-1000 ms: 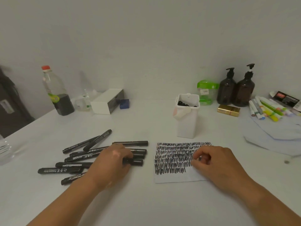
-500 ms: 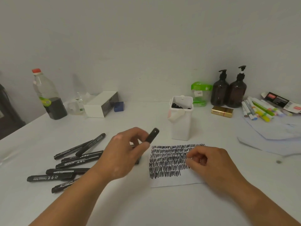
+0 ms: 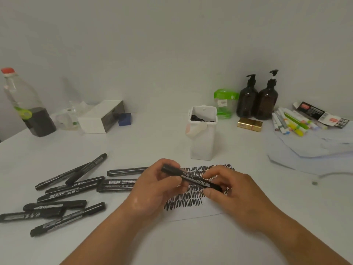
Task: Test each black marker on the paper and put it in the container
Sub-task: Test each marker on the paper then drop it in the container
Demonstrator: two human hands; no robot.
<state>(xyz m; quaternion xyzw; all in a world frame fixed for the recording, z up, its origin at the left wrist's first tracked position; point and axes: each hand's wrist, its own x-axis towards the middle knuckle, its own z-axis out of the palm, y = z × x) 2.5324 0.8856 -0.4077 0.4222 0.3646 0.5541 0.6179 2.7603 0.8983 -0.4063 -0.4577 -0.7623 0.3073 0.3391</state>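
Observation:
Both hands hold one black marker (image 3: 193, 178) level above the paper (image 3: 193, 211), which is covered in rows of black scribble. My left hand (image 3: 152, 190) pinches its left end. My right hand (image 3: 235, 192) grips its right end between thumb and fingers. The marker's cap is on. Several more black markers (image 3: 70, 190) lie scattered on the table to the left. Just behind the paper stands the white container (image 3: 202, 142), with the dark ends of several markers showing inside it.
At the back left stand a plastic bottle (image 3: 24, 104) with dark liquid, a white box (image 3: 101, 115) and a small blue block (image 3: 125, 119). At the back right are two brown pump bottles (image 3: 257, 100), a green tub (image 3: 224, 102), a gold box (image 3: 249, 124), coloured markers (image 3: 290, 123) and loose paper sheets (image 3: 313, 152).
My left hand picked one marker out of the pile and carried it right, over the paper. My right hand lifted off the sheet and took hold of the marker's other end.

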